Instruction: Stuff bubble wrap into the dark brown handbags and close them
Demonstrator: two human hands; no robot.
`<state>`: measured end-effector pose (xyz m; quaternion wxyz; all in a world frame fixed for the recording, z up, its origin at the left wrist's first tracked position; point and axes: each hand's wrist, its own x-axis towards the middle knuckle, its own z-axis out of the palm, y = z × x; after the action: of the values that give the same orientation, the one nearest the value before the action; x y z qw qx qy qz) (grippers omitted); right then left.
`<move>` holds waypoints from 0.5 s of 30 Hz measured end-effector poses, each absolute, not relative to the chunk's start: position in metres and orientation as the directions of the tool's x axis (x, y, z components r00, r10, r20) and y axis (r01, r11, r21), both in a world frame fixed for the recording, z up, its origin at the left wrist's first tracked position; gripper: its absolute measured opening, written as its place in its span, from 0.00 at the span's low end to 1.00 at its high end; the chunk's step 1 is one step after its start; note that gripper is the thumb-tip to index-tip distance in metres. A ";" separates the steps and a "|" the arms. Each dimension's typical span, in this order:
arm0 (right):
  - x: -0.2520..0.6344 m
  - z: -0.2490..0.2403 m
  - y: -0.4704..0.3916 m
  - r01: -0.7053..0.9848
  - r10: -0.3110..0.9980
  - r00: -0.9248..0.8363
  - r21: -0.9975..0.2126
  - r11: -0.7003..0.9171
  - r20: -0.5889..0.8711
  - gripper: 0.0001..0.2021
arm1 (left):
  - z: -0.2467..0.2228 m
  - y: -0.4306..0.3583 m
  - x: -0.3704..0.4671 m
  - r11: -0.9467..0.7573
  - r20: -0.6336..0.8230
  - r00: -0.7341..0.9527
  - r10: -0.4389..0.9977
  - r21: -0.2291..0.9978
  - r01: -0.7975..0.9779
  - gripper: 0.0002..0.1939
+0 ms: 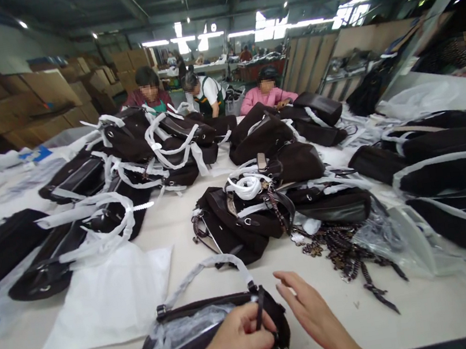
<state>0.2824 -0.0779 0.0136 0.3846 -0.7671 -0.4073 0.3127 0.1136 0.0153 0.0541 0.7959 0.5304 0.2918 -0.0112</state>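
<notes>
Handbag [187,339] lies under my left hand [235,340]; its fingers pinch the bag's dark strap end [260,310]. My right hand [308,309] hovers just beside it, palm open, fingers released.

Left hand [235,340] enters from the near edge, forearm angled up and to the right, back of hand up. Fingers curled in, thumb and fingertips [262,327] pinched together in a closed grip. Right hand [308,309] just to its right, forearm rising from the near edge and slanting left. Palm faces left, fingers straight, loosely spread, pointing far-left; nothing held.
</notes>
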 end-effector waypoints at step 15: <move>0.244 -0.052 -0.077 0.356 0.839 0.538 -0.879 -0.317 -0.084 0.27 | 0.037 0.019 0.091 0.465 -0.412 0.685 0.600 0.877 0.121 0.25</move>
<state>0.2441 -0.0767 -0.0518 0.4336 -0.7623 -0.3917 0.2782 0.0907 0.0189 0.0374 0.7740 0.4935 0.3652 0.1550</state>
